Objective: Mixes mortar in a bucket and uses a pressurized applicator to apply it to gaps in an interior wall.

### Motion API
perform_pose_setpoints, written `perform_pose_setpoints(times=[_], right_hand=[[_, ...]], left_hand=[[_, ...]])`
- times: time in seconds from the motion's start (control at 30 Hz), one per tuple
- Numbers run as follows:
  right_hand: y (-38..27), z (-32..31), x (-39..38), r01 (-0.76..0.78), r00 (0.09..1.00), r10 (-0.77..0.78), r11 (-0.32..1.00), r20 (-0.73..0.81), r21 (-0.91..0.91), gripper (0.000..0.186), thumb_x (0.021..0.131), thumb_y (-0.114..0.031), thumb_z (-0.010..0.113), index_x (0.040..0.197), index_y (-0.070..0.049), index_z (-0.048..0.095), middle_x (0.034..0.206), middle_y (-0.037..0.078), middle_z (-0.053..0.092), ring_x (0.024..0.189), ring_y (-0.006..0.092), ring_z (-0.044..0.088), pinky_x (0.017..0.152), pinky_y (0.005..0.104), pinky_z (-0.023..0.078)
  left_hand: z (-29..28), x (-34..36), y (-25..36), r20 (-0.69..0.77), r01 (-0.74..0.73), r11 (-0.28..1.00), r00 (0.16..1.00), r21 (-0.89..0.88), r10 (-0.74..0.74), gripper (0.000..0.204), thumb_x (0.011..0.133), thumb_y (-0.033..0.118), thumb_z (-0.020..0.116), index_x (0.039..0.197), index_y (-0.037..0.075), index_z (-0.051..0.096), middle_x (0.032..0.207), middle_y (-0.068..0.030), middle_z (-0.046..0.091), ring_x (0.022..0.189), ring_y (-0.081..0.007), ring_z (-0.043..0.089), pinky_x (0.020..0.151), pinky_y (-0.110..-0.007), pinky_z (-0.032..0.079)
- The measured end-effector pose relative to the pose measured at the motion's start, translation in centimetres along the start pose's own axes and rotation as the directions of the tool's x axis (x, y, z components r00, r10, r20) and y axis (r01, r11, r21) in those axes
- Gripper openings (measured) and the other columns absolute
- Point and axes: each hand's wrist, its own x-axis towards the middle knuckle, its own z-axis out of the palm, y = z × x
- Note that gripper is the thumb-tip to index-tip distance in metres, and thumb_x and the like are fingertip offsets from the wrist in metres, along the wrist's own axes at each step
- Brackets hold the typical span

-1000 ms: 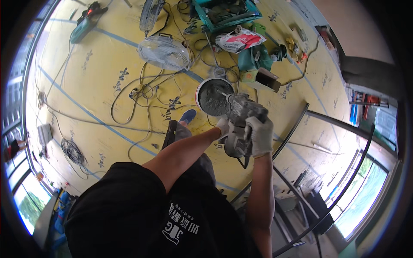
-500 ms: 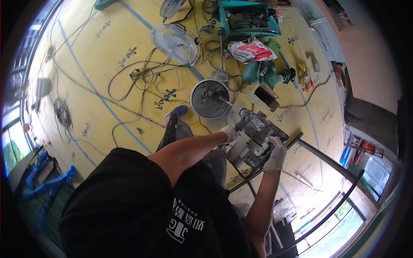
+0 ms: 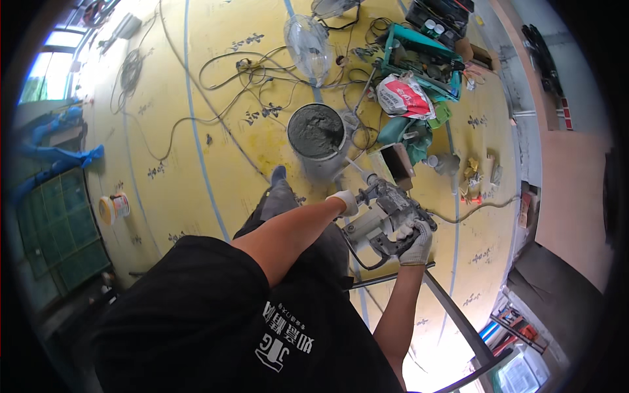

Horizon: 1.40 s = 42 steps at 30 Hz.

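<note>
A dusty grey rotary hammer (image 3: 393,208) is held in front of me, tilted, its nose toward the bucket. My left hand (image 3: 346,203), in a white work glove, is closed round its side handle near the front. My right hand (image 3: 417,242), in the same kind of glove, is closed on its rear handle. From the chuck a thin metal rod (image 3: 356,166) runs to the bucket (image 3: 290,145); its lower end is hidden. Wet grey mortar (image 3: 317,128) with a rough, lumpy surface fills the bucket.
Loose cables (image 3: 226,121) trail over the yellow floor sheeting (image 3: 216,157). Beyond the bucket lie a fan (image 3: 308,49), a teal crate (image 3: 393,49) of tools and a red-white bag (image 3: 406,97). An open cardboard box (image 3: 396,164) sits close to the hammer. A dark metal frame (image 3: 458,314) stands near my right arm.
My view has turned, so the surroundings have shifted and a white tub shows at the left. Both hands keep hold of the rotary hammer, and the rod still reaches into the bucket.
</note>
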Motion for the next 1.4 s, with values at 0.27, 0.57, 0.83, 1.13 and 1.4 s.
perform_pose_setpoints(times=[0.27,0.57,0.83,1.13,1.4], right_hand=[[-0.1,-3.4,-0.4,-0.097,0.993,0.101,0.993,0.068,-0.063,0.005,0.089,-0.013,0.056,0.084,-0.013,0.055,0.07,-0.004,0.048,0.056,0.0099,0.048,0.051,0.0286,0.044],[3.7,-2.5,-1.7,-0.064,0.99,0.073,0.995,0.124,-0.074,0.003,0.092,-0.016,0.058,0.091,-0.014,0.056,0.073,-0.002,0.049,0.059,0.0105,0.048,0.053,0.0299,0.045],[5.4,-1.0,-2.1,-0.068,0.975,0.087,0.993,0.205,-0.099,0.003,0.092,-0.014,0.055,0.095,-0.013,0.055,0.074,-0.002,0.049,0.059,0.0114,0.049,0.055,0.0315,0.046],[5.7,2.1,-3.4,-0.029,0.983,0.048,0.994,0.177,-0.104,0.003,0.091,-0.013,0.056,0.094,-0.013,0.055,0.074,-0.001,0.05,0.059,0.0122,0.049,0.056,0.0319,0.046],[5.3,3.4,-4.2,-0.038,0.978,0.058,0.994,0.199,-0.104,0.009,0.091,-0.014,0.056,0.083,-0.012,0.055,0.071,0.0,0.049,0.059,0.0126,0.049,0.055,0.0316,0.047]], left_hand=[[3.1,-2.7,1.0,-0.133,0.113,0.985,0.983,-0.128,-0.13,0.035,0.086,0.016,0.056,0.108,-0.002,0.077,0.105,-0.0238,0.075,0.094,-0.038,0.075,0.078,-0.046,0.059],[5.1,-4.5,-1.8,-0.113,0.171,0.956,0.973,-0.237,-0.202,0.033,0.091,0.017,0.057,0.101,-0.009,0.075,0.094,-0.0218,0.075,0.076,-0.0341,0.076,0.064,-0.046,0.06],[3.3,-7.2,-3.2,-0.156,0.178,0.95,0.962,-0.257,-0.222,0.038,0.088,0.027,0.058,0.099,-0.003,0.078,0.099,-0.0246,0.076,0.094,-0.0381,0.076,0.081,-0.043,0.06],[2.1,-7.9,-4.0,-0.135,0.235,0.949,0.954,-0.209,-0.266,0.035,0.085,0.028,0.066,0.105,0.002,0.079,0.109,-0.0209,0.076,0.105,-0.0365,0.074,0.088,-0.043,0.058],[1.9,-9.4,-2.9,-0.171,0.227,0.884,0.932,-0.409,-0.319,0.036,0.088,0.025,0.064,0.104,-0.005,0.076,0.098,-0.0231,0.075,0.089,-0.0367,0.076,0.075,-0.044,0.061]])
